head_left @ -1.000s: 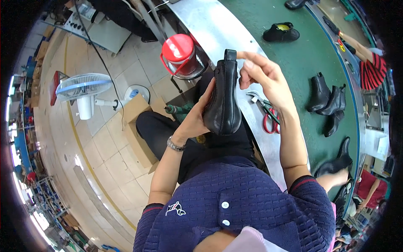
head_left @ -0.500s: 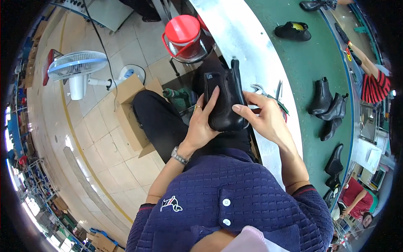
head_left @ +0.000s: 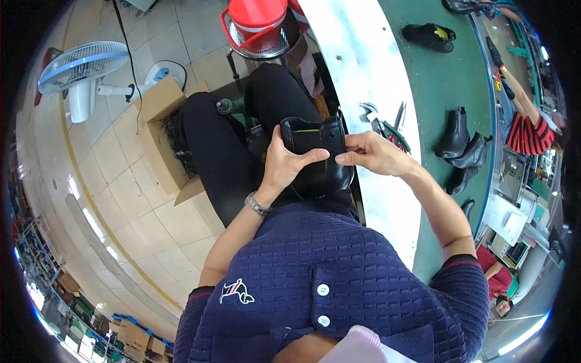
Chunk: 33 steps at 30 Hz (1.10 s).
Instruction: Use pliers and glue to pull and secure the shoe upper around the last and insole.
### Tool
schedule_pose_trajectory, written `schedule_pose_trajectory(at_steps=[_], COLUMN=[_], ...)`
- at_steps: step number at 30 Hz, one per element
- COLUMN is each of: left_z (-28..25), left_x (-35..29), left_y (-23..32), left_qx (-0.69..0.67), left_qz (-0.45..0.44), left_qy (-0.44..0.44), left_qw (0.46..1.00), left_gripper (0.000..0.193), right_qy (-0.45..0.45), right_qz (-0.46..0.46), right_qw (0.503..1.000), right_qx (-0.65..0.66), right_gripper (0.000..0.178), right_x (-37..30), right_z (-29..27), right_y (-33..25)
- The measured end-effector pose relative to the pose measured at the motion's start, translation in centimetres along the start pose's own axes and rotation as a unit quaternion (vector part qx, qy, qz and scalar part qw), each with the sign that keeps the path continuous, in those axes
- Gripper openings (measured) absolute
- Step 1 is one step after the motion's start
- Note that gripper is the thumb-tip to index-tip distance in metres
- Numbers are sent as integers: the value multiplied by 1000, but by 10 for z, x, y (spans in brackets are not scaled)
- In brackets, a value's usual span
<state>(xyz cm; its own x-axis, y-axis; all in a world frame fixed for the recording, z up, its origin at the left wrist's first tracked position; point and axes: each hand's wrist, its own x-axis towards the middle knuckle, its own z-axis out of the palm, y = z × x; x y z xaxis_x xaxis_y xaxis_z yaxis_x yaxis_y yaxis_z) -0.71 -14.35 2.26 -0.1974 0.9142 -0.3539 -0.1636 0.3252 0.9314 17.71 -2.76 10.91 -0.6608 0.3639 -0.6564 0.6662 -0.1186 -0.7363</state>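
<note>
A black leather ankle boot (head_left: pixel 313 176) rests over my lap, with its opening tilted into view and a strip of yellow showing inside. My left hand (head_left: pixel 284 162) wraps the left side of the shaft, thumb lying across the leather. At the right edge of the opening, my right hand (head_left: pixel 378 155) pinches the boot between thumb and fingers. The boot's toe is out of sight. On the white bench just right of that hand lie several hand tools (head_left: pixel 393 132), including a pair with green handles.
Along the green conveyor (head_left: pixel 423 85) on the right stand several black boots (head_left: pixel 452 134) and a shoe with a yellow inside (head_left: pixel 428 37). A red bucket (head_left: pixel 259 17) sits on a stool ahead. Left are an open cardboard box (head_left: pixel 158 162) and a fan (head_left: pixel 83 68). Other people work beyond the conveyor.
The boot has turned and tilted, so its opening and yellow inside now show. My left fingers have shifted up the shaft, and my right hand has moved to the opening's edge.
</note>
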Motion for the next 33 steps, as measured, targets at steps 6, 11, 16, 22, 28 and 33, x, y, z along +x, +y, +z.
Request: schedule_pose_trajectory(at_steps=[6,11,16,22,28,33], left_z=[2,-11,-57,-81,-86,-93], left_x=[7,18,21,24,6,4], left_y=[-9,-13,-12,-42,-7,-19], left_qx=[-39,-124,-289,-429,-375,-263], left_qz=[23,8,-70,-9,20,56], left_qy=[16,-16,-147,-228,-127,-173], left_qw=[999,992,943,874,918,947], left_gripper=[80,74,74,81,93,92], right_qy=[98,155,55,25,35,33], right_qz=[72,41,-87,-158,-167,-170], right_qw=[987,972,994,961,969,966], right_qx=[-103,-170,48,225,182,191], right_gripper=[28,35,52,48,42,52], right_x=[7,16,-4,20,41,46], right_z=[9,17,40,65,64,57], right_y=[-2,-27,-58,-42,-47,-50])
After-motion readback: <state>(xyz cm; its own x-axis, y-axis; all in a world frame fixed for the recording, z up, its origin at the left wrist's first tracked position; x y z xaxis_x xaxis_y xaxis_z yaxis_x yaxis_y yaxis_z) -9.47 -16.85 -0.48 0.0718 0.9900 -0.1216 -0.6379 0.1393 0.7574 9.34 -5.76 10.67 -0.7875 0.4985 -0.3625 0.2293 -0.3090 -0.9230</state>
